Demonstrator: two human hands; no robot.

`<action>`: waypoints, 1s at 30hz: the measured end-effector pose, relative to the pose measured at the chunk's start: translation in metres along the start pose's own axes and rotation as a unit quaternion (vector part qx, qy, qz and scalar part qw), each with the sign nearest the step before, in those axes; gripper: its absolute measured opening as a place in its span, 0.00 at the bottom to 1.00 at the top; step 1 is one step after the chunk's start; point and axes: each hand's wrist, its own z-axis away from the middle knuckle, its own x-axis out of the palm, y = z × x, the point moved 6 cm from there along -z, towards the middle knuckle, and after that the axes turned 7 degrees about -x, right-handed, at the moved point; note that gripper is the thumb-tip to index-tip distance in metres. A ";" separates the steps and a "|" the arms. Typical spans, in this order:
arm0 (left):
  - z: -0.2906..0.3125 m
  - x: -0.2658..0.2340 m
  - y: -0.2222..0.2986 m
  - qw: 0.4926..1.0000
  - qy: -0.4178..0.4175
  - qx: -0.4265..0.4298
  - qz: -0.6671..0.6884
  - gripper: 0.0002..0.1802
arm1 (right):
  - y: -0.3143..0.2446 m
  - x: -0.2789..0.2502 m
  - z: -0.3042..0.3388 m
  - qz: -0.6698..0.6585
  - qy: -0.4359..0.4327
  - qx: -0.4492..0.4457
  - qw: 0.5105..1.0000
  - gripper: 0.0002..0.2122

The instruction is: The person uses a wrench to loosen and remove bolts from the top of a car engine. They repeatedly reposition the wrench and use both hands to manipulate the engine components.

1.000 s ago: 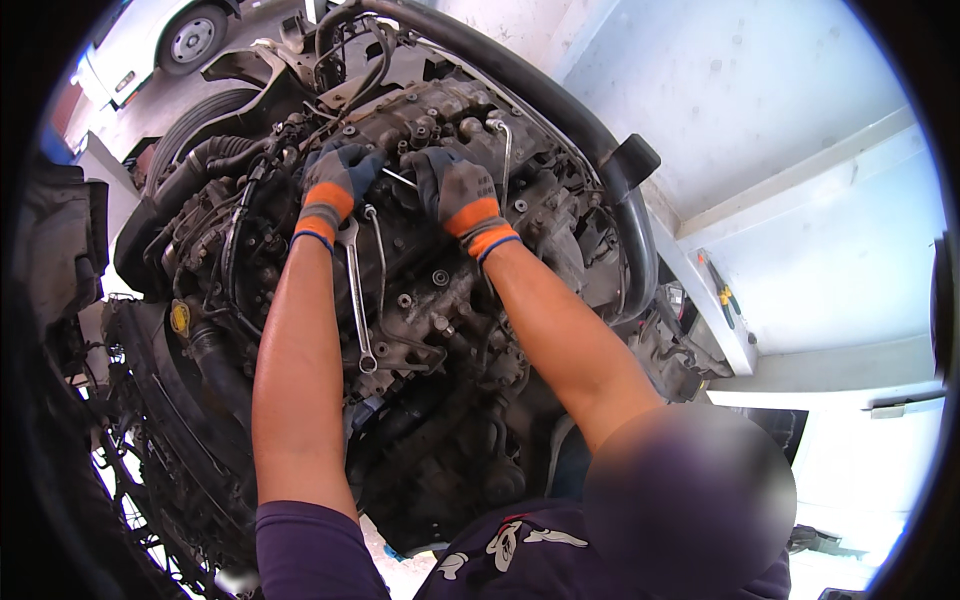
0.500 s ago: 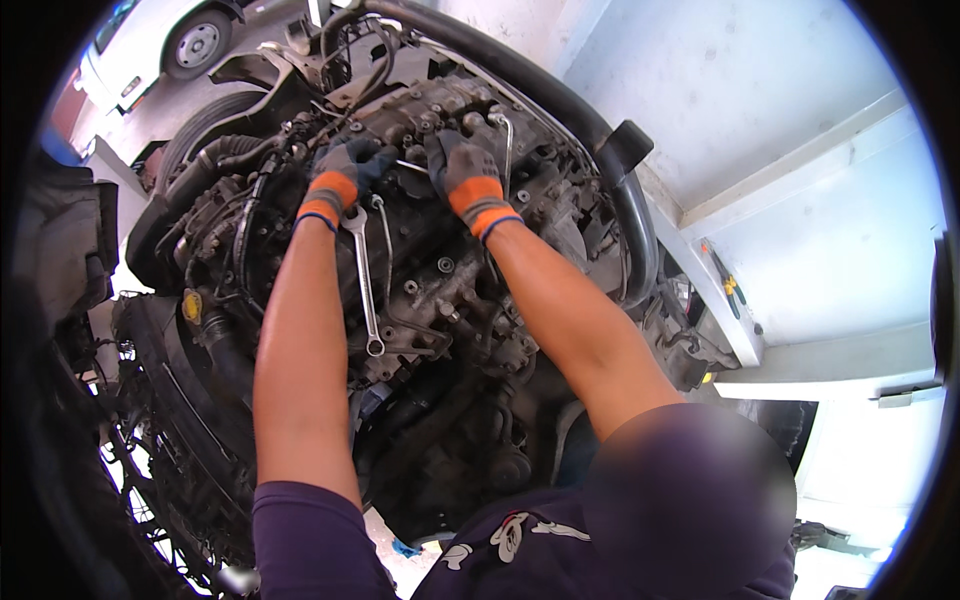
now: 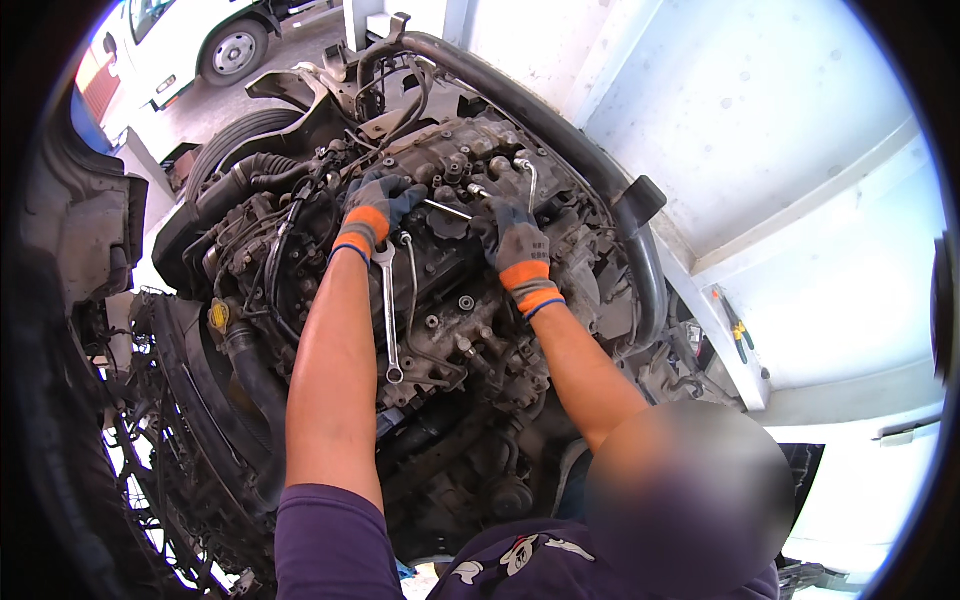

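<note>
Both my hands wear grey gloves with orange cuffs, over a dark, greasy engine [image 3: 440,270]. My left hand [image 3: 375,205] is closed around one end of a slim shiny metal rod [image 3: 448,210], which points toward my right hand [image 3: 517,245]. The right fingers are curled near the rod's far end; what lies in them is hidden. Just beyond them a metal pipe end with a fitting [image 3: 479,191] shows, its rest behind the glove. A combination wrench [image 3: 391,315] lies on the engine below my left wrist, beside a thin bent metal pipe [image 3: 412,275].
Another bent pipe [image 3: 532,185] stands behind my right hand. A thick black bar [image 3: 560,125] curves around the engine's far and right sides. A yellow cap [image 3: 219,316] is at left. Yellow-handled pliers [image 3: 741,335] rest on the white panel. A white vehicle's wheel [image 3: 235,53] is far left.
The whole view has shifted, the scene sliding right and down. My right hand has drawn away from my left, baring more of the rod and the pipe fitting. The wrench stays on the engine.
</note>
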 end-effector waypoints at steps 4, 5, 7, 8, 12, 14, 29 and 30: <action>-0.001 0.003 0.001 0.999 -0.022 0.002 0.045 0.28 | 0.005 0.000 0.000 -0.001 0.075 -0.007 0.997 0.22; -0.001 0.002 0.001 0.999 -0.008 0.002 0.044 0.28 | 0.008 0.002 -0.003 -0.001 0.060 0.007 0.998 0.23; -0.001 0.000 0.004 0.999 0.020 0.003 0.042 0.28 | 0.009 0.003 -0.010 -0.003 0.041 0.013 0.999 0.23; 0.000 0.000 0.006 0.999 0.005 0.001 0.046 0.28 | 0.006 -0.001 -0.014 -0.005 0.037 0.006 0.999 0.22; -0.004 0.002 0.004 1.000 0.004 -0.015 -0.014 0.31 | 0.017 0.003 -0.032 0.022 0.006 -0.015 1.000 0.22; -0.005 0.003 0.002 0.996 -0.055 -0.049 0.048 0.31 | 0.021 0.007 -0.037 0.034 -0.065 0.003 0.997 0.20; -0.004 0.002 0.005 0.984 -0.114 -0.085 0.107 0.32 | 0.019 -0.012 -0.041 -0.049 0.040 -0.194 0.979 0.19; -0.003 0.004 0.009 0.981 -0.128 -0.095 0.109 0.27 | 0.024 -0.004 -0.044 -0.041 0.021 -0.192 0.980 0.18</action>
